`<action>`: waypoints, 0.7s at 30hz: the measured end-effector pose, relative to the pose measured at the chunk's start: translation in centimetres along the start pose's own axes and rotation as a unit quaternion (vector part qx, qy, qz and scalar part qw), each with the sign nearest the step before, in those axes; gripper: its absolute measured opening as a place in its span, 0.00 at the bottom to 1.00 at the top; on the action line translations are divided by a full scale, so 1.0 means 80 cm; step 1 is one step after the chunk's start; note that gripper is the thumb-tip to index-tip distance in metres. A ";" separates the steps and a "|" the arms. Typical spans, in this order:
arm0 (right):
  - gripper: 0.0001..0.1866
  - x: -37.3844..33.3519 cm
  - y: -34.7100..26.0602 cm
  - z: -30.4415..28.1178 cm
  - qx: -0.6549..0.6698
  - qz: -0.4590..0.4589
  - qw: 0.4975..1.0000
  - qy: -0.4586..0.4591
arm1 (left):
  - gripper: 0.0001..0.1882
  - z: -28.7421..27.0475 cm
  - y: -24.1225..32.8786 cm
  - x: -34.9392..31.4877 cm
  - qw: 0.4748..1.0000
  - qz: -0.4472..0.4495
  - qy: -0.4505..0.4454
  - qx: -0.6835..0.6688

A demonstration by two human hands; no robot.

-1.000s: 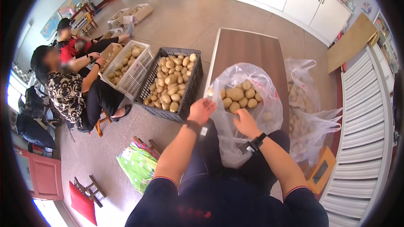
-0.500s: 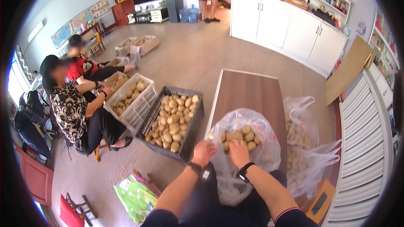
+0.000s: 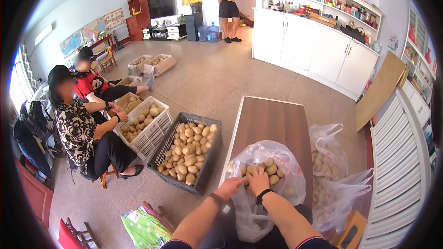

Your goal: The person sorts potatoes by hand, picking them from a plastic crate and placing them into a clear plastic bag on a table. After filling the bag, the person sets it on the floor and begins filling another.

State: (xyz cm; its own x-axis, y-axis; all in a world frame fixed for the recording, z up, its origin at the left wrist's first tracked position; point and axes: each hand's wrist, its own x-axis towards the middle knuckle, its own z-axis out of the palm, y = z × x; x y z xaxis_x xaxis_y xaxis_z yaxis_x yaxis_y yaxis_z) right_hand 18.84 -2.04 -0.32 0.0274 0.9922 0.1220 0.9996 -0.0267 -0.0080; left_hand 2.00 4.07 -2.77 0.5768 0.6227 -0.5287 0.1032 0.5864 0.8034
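On the brown wooden table (image 3: 272, 120) sits a clear plastic bag (image 3: 290, 184), its mouth spread wide around several tan potatoes (image 3: 272, 169). At the bag's left rim, my left hand (image 3: 230, 188) is closed with its fingertips pinching the plastic, close beside a potato. My right hand (image 3: 257, 182) reaches into the mouth from the near side, its fingers curled over a potato among the others. The undersides of those fingers are hidden. A black band circles my right wrist.
Left of the table stands a black crate (image 3: 203, 186) heaped with potatoes, beside a white crate (image 3: 157, 131). Two seated people (image 3: 76, 124) are at the left. More bagged potatoes (image 3: 327, 193) lie right of the table. A green patterned bag (image 3: 145, 226) is on the floor.
The view has tilted up, so everything sits lower in it. My left hand has moved nearer to my right along the bag's rim. My right hand's fingers now reach further over the potatoes.
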 end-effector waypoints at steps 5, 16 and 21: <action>0.34 -0.010 0.010 0.035 -0.011 0.030 0.999 -0.004 | 0.16 0.008 -0.002 0.011 0.997 0.005 0.067 0.031; 0.25 -0.050 0.000 0.024 -0.011 0.032 0.999 0.022 | 0.17 -0.001 -0.007 0.011 0.978 0.050 0.200 -0.014; 0.21 -0.055 -0.014 0.027 -0.032 -0.080 0.994 0.071 | 0.19 -0.008 -0.029 0.022 0.972 0.098 0.211 0.021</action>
State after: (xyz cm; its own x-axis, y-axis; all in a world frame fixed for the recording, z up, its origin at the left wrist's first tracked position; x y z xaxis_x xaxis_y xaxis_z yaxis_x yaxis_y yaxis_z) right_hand 17.56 -6.12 -2.97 -0.1363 0.9572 0.2555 0.9894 0.1183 0.0845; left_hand 2.23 4.13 -5.78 0.2065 0.8829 -0.4218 0.0619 0.4184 0.9062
